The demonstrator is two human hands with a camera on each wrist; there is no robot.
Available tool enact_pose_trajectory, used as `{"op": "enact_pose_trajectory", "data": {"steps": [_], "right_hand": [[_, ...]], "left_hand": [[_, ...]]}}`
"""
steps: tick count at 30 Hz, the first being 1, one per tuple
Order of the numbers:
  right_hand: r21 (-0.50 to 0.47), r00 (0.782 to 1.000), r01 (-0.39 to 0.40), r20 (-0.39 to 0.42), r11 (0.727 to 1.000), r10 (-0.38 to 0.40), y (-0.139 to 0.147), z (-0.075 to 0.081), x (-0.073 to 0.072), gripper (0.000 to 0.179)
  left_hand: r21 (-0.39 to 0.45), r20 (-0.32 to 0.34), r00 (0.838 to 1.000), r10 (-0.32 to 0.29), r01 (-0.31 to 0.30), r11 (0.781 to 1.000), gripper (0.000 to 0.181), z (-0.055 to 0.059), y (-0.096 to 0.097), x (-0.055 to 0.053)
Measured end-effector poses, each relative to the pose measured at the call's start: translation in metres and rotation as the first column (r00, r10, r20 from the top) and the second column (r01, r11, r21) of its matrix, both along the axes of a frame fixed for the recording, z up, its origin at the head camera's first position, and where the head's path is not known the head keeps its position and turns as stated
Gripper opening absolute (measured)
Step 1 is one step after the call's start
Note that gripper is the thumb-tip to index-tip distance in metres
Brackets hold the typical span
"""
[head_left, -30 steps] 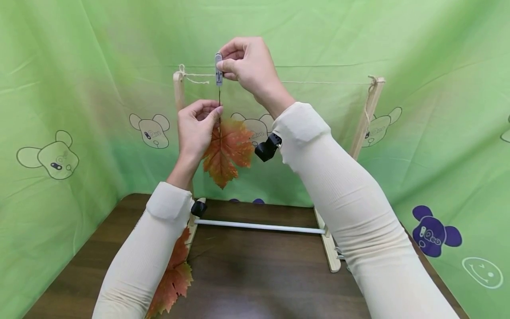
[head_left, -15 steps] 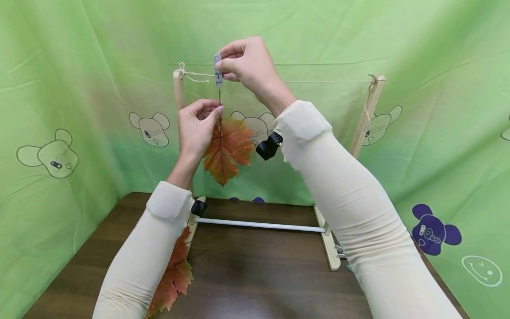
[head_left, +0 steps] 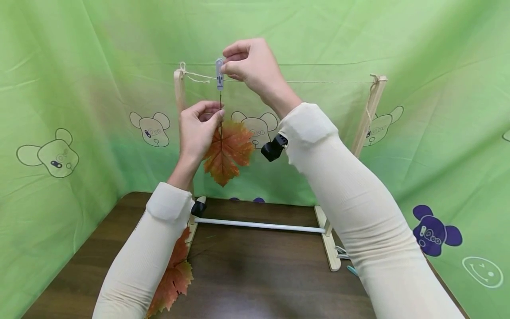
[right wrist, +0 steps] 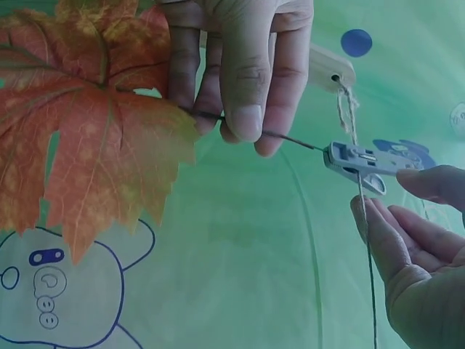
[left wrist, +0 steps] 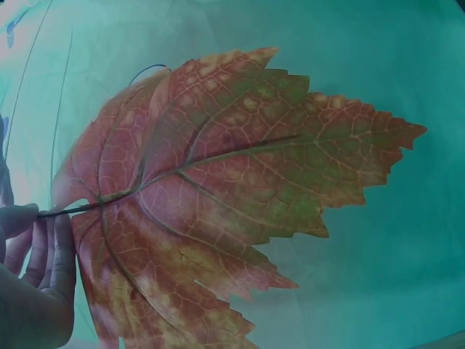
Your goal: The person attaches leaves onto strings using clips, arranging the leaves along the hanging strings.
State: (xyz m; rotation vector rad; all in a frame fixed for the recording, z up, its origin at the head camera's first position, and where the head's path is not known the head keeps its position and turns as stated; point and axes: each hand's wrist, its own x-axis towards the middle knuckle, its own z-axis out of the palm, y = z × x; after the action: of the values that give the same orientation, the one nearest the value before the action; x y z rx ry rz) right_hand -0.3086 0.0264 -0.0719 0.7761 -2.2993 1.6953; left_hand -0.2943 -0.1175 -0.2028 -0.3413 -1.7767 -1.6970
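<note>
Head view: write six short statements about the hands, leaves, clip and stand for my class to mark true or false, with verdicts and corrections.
1. The left hand pinches the stem of the raised leaf. True.
2. The clip is bright red. False: the clip is grey.
3. The raised leaf is below the clip. True.
4. The clip is nearer the right post. False: it is nearer the left post.
5. A white bar runs low across the stand. True.
6. The second leaf hangs from the string. False: the second leaf lies on the table, partly hidden by the left sleeve.
</note>
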Motion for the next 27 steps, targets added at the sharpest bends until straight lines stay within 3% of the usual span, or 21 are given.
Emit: {"op": "enact_pose_trajectory", "data": {"steps": [15,27], "right_hand": [[-0.149,0.998,-0.021,-0.069,0.989,0.011,0.043,-0.019,0.013,0.033],[-0.099,0.994,0.017,-0.103,0.995,-0.027,0.081,-0.052,0.030,0.030]], "left_hand": [[-0.090,0.027,0.999,0.020,-0.017,0.996,0.020,-0.002,0.008,0.000],[-0.119,-0.014,0.999,0.043,-0.044,0.992,0.024,-0.008,0.005,0.003]]}}
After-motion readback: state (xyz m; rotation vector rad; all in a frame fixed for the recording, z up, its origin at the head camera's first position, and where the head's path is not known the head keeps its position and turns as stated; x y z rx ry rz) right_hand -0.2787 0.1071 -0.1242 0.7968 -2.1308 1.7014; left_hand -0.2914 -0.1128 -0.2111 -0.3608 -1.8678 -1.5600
